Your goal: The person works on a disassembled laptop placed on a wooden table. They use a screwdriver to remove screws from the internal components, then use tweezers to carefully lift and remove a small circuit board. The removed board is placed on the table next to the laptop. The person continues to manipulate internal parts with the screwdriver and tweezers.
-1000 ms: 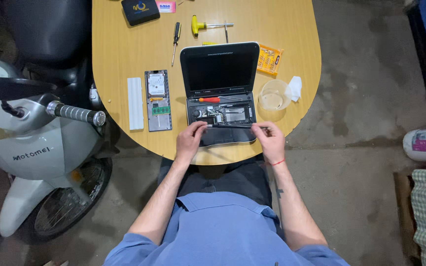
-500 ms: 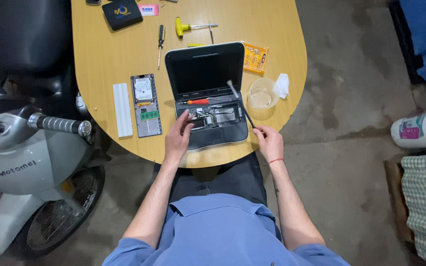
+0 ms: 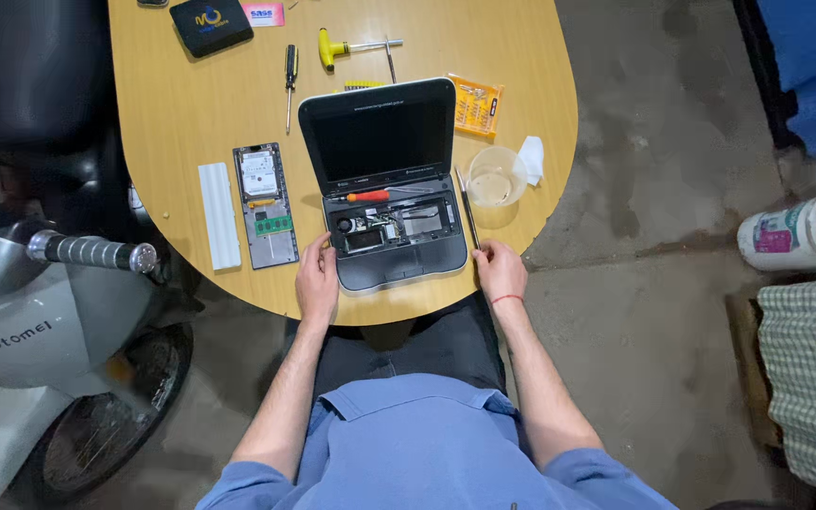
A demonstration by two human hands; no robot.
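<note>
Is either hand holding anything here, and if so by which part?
Left hand rests on the opened laptop's front left corner; right hand pinches the near end of a thin tool beside it.

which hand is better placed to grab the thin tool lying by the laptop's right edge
Right, probably. The right hand rests at the near end of the thin tool, while the left hand sits across the laptop.

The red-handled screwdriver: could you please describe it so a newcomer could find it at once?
Start at the open small laptop on the wooden table. The red-handled screwdriver lies across its opened base, just below the dark screen. The black-handled screwdriver and yellow T-handle tool lie on the bare tabletop instead.
</note>
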